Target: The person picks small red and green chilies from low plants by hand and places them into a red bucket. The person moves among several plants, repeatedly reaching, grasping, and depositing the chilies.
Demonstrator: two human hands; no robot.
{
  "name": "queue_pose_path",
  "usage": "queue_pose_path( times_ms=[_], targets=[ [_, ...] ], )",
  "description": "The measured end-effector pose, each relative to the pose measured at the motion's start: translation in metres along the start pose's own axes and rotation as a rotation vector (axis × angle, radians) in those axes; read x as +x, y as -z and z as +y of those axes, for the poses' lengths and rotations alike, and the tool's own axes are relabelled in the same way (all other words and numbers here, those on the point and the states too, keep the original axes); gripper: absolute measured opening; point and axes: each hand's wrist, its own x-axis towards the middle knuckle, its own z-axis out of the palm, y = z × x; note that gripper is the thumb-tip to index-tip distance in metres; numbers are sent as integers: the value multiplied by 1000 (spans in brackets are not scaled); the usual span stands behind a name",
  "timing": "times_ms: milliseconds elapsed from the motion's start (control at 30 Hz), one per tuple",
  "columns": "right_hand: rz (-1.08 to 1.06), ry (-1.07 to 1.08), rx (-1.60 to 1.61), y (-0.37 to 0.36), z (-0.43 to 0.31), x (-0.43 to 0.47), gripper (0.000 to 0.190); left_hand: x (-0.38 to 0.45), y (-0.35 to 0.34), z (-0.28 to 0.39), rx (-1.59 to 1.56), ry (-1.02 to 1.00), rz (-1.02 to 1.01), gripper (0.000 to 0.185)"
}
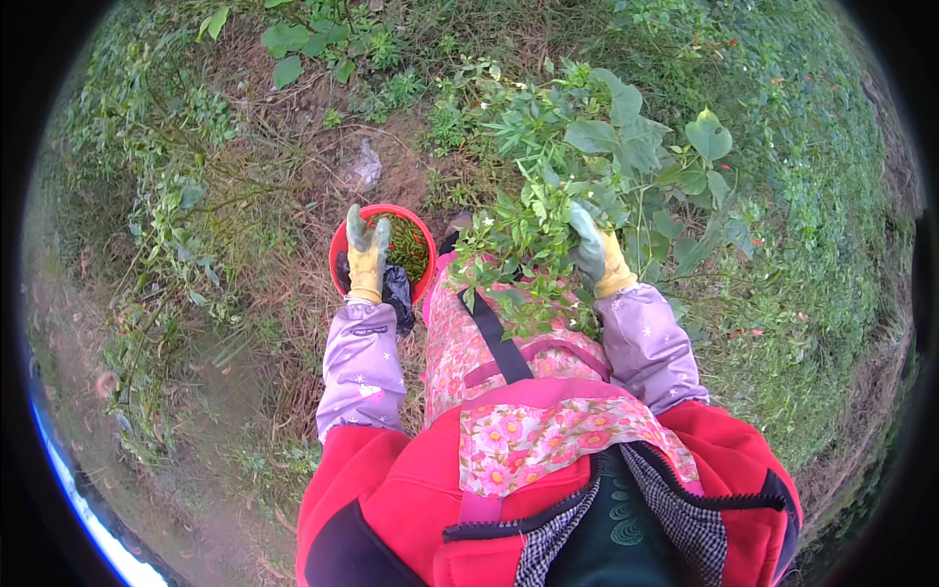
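Note:
My left hand [367, 253], in a yellow and grey-green work glove, is above a red bucket [337, 246]. A gap shows between its thumb and fingers, and I see nothing held there. Inside the bucket lie many small green chili peppers [407, 246] with a few red ones. A black plastic bag [397, 290] hangs over the bucket's near rim. My right hand [598, 249], gloved alike, is closed around leafy stems of a chili plant [539, 224] with small white flowers. Its fingertips are partly hidden by leaves. The plant's foliage leans over my floral apron [455, 330].
Dense chili plants with red fruits [799, 220] grow along the right. More plants [176, 198] stand on the left. A broad-leaved vine [708, 139] rises beyond my right hand. Bare soil [389, 154] with a scrap of clear plastic [367, 165] lies past the bucket.

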Motion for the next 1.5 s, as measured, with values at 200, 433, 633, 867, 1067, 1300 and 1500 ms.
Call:
queue_pose_path(
  times_ms=[200, 433, 633, 867, 1067, 1300, 1500],
  targets=[
    [29, -79, 248, -16, -17, -9, 28, 2, -82, 138, -211, -89, -475, 33],
    [-17, 53, 152, -16, -41, -11, 34, -37, -144, 180, 66, -136, -924, 58],
    [202, 5, 122, -3, -23, -39, 32, -101, -139, 151, 408, -426, -906, 57],
    [171, 247, -662, 31, 26, -69, 39, -109, -138, 165, 624, -724, -1383, 39],
    [121, 288, -679, 26, 36, -81, 40, -63, -174, 186, 61, 56, -744, 30],
    [140, -196, 285, 15, 18, -73, 42, -62, -201, 221, 225, -64, -1230, 37],
    [188, -100, 452, 4, 7, -72, 41, -71, -206, 215, 543, -223, -1188, 19]
  ],
)
